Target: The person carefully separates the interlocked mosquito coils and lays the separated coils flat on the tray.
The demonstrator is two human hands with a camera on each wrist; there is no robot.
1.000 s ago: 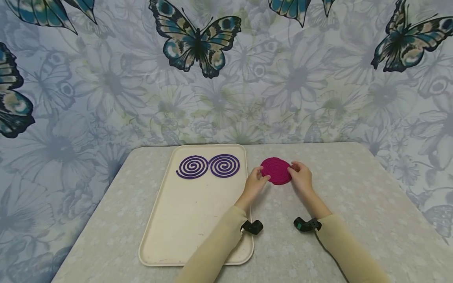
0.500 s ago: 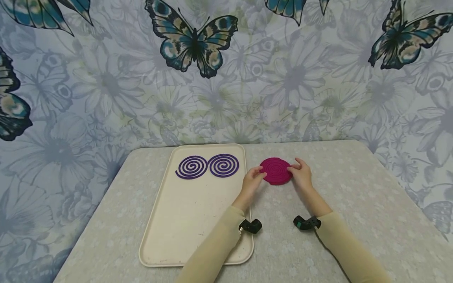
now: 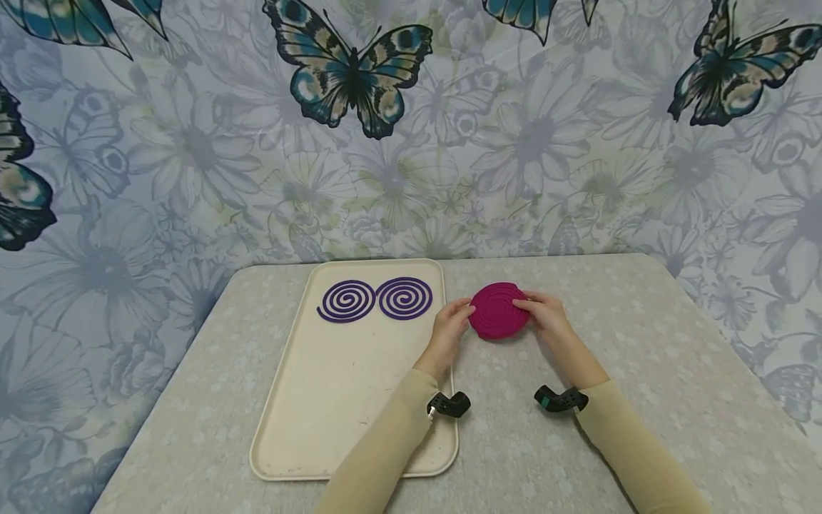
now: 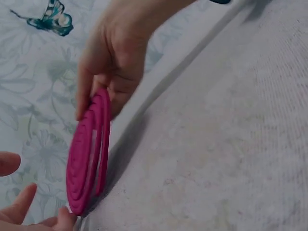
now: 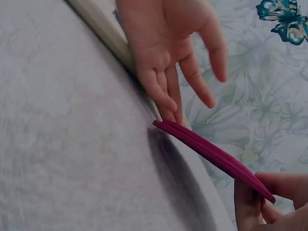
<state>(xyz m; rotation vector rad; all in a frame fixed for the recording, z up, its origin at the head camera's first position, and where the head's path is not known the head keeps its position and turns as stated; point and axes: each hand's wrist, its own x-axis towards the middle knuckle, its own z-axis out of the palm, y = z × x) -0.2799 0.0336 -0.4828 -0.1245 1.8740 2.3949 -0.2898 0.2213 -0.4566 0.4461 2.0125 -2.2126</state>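
Observation:
A magenta spiral disc (image 3: 497, 312), which looks like stacked coils, is held over the table to the right of the tray. The right hand (image 3: 552, 321) pinches its right edge, thumb on the upper face and fingers underneath. In the right wrist view the disc (image 5: 211, 151) is tilted edge-on above its shadow. The left hand (image 3: 447, 332) is at the opposite edge; its fingertips touch the rim there, and its thumb and forefinger stand apart from the disc in the left wrist view. Coil layers of the disc (image 4: 84, 159) spread slightly apart on one side.
A cream tray (image 3: 340, 400) lies to the left, partly under the left sleeve. Two purple spirals (image 3: 347, 301) sit side by side at its far end. The table (image 3: 642, 343) has a pale patterned cover and meets a butterfly-print backdrop (image 3: 449, 178).
The disc has tilted up, and the right thumb reaches farther over its face. The left hand has shifted slightly left, its thumb and fingers loosened from the rim.

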